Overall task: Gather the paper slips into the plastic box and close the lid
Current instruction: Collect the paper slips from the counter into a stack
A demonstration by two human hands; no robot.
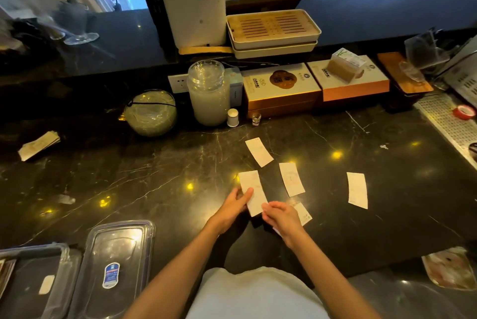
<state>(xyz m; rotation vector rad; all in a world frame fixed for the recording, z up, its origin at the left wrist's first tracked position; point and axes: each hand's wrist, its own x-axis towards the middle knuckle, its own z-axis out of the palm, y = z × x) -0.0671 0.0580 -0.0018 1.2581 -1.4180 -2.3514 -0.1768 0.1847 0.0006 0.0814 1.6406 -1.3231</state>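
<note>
The left hand (236, 203) pinches the left edge of a white rectangular paper slip (254, 191) between thumb and fingers, while the right hand (281, 216) meets the same slip's lower right edge with its fingertips and covers a second white printed slip (304, 215) that pokes out beside its knuckles; whether the right hand truly grips either slip cannot be told. Both hands work over a black, white-veined marble counter (154, 189). Three more white slips lie flat and apart on it: one (259, 151) beyond the held slip, one (291, 179) just right of it, and one (357, 190) well off to the right. At the near left edge sits the clear plastic box (33, 280), open, with its clear plastic lid (116, 262) bearing a blue-and-white label lying flat just beside it on the right. A loose stack of white papers (38, 145) rests at the far left. Farther back stand a tall clear glass jar of pale grains (209, 94), a round greenish glass bowl (151, 113) and two flat white-and-orange cardboard boxes (281, 89).
</note>
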